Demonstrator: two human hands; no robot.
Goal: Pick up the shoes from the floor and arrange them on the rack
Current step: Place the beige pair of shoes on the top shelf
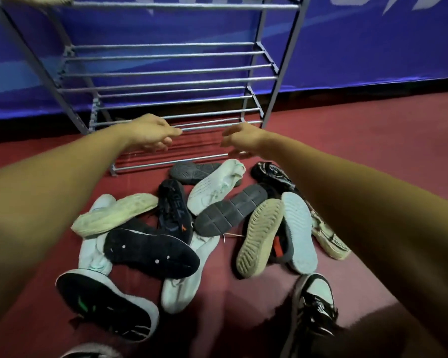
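Observation:
A heap of several shoes lies on the red floor in front of a grey metal rack point(166, 73) whose lower shelves are bare. In the heap are a white knit shoe point(215, 186), a dark shoe with its grey sole up point(230, 209), a black-soled shoe point(150, 253) and a tan-soled shoe point(259, 236). Both my arms reach forward over the heap. My left hand point(150, 134) and my right hand point(242, 138) hover in front of the rack's lowest bars, fingers loosely curved toward each other, holding nothing. A pale sole point(36, 0) shows on the rack's top shelf at the upper left.
A blue banner wall point(373, 47) stands behind the rack. A black-and-white sneaker point(316, 308) sits at the lower right near my right arm. Another shoe with a black sole and green mark point(106, 306) lies at the lower left. Red floor extends to the right of the rack.

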